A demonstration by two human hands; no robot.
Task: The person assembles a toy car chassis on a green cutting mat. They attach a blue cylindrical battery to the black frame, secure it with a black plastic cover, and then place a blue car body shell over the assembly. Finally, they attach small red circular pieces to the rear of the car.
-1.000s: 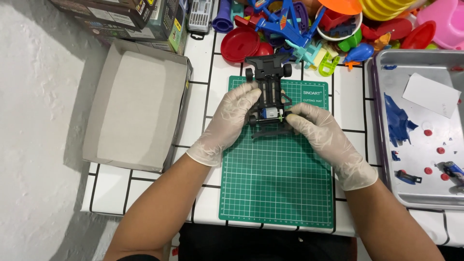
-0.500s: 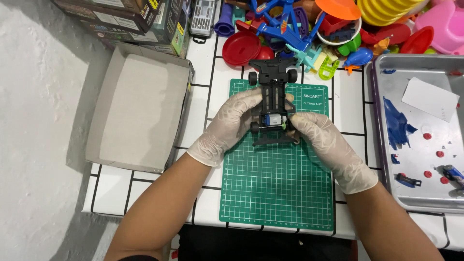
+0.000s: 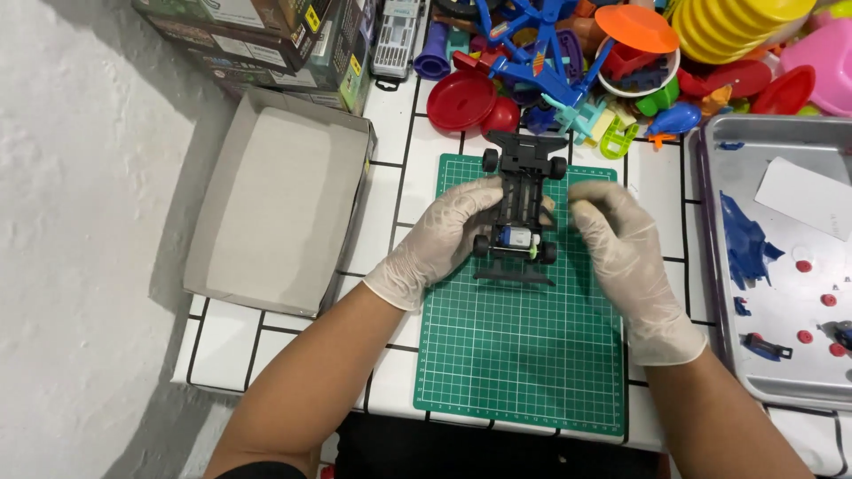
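A small black toy car chassis [image 3: 522,200] with four wheels and a motor at its near end lies lengthwise on a green cutting mat [image 3: 524,355]. My left hand [image 3: 448,235], in a thin white glove, grips the chassis along its left side. My right hand [image 3: 621,244], also gloved, is just off the chassis's right side, with the fingertips pinched together near its middle; I cannot tell whether they hold a small part.
An open grey cardboard box lid [image 3: 275,204] sits left of the mat. A metal tray [image 3: 781,266] with blue and red small parts and a white paper stands at the right. Colourful plastic toys [image 3: 603,62] and stacked boxes [image 3: 266,35] crowd the back.
My right hand has come off the chassis's near end and moved up and to the right of it. The left hand keeps its hold.
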